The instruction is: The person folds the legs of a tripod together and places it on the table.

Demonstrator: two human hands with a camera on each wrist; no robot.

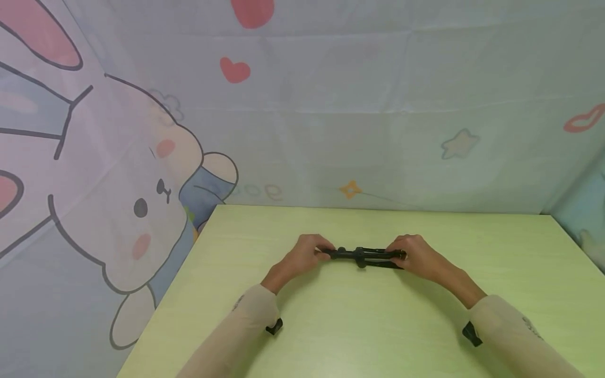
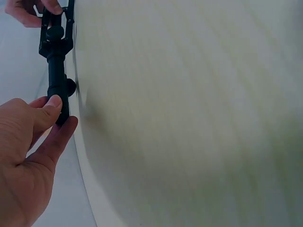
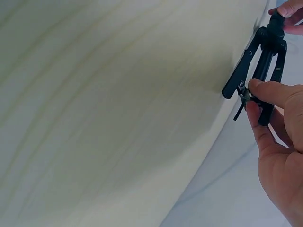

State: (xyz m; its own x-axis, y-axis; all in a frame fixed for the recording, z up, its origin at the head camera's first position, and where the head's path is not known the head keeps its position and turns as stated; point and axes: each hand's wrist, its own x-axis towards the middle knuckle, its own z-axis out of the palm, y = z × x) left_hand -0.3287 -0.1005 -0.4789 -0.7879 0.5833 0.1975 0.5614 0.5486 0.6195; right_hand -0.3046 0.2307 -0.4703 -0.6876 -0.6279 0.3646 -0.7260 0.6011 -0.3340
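A small black tripod (image 1: pixel 361 256) lies crosswise between my two hands, close over the table. My left hand (image 1: pixel 304 255) pinches its narrow end between thumb and fingers, beside a small round knob (image 2: pixel 71 87). At the other end my right hand (image 1: pixel 418 256) grips the centre column among the legs, with its thumb on top. The right wrist view shows the legs (image 3: pixel 240 74) spread slightly from the column, and small metal struts (image 3: pixel 243 92) near my right fingertips. Part of the leg end is hidden behind that hand.
The light yellow-green table (image 1: pixel 350 325) reaches back to a hanging cloth (image 1: pixel 331 105) printed with a rabbit, hearts and stars. Black straps (image 1: pixel 274 326) show at both sleeve cuffs. The table's right edge (image 1: pixel 574 244) runs near another cloth.
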